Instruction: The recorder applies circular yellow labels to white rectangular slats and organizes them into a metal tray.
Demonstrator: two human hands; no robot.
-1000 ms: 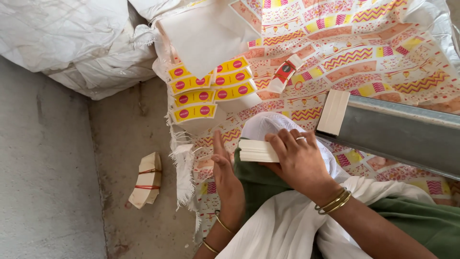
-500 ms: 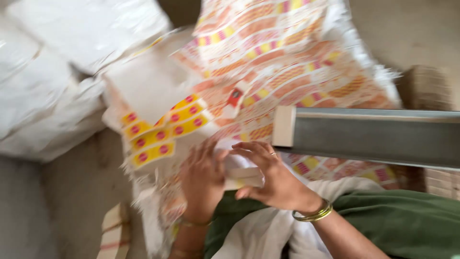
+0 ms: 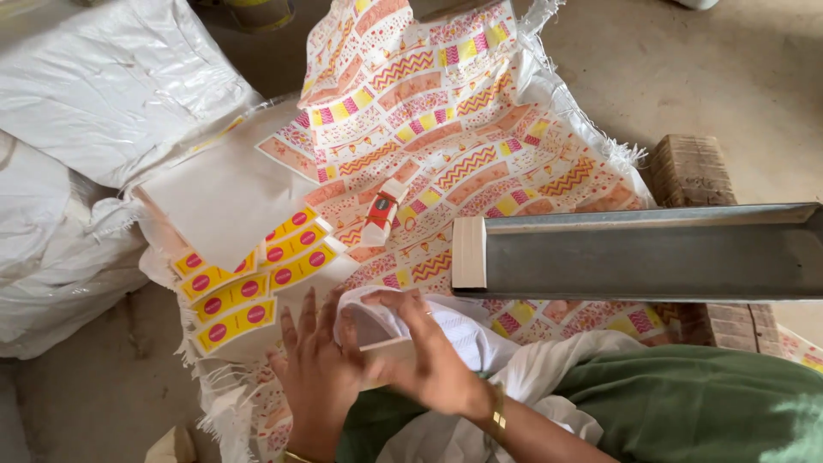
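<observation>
Cream card stack (image 3: 390,350): pressed between left hand (image 3: 315,377) and right hand (image 3: 433,364), fingers flat to square its edges; yellow labels (image 3: 249,287) beside.

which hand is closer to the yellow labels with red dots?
Left. The left hand lies just below and right of the yellow labels, fingertips almost at their lower edge. The right hand sits farther right, on the pale flat stack both hands hold.

light: soft daylight falling evenly, bright | shadows: faint ones lying under the metal trough (image 3: 643,253) | glare: white plastic sacks (image 3: 103,94) shining mildly | blur: hands smearing slightly
</observation>
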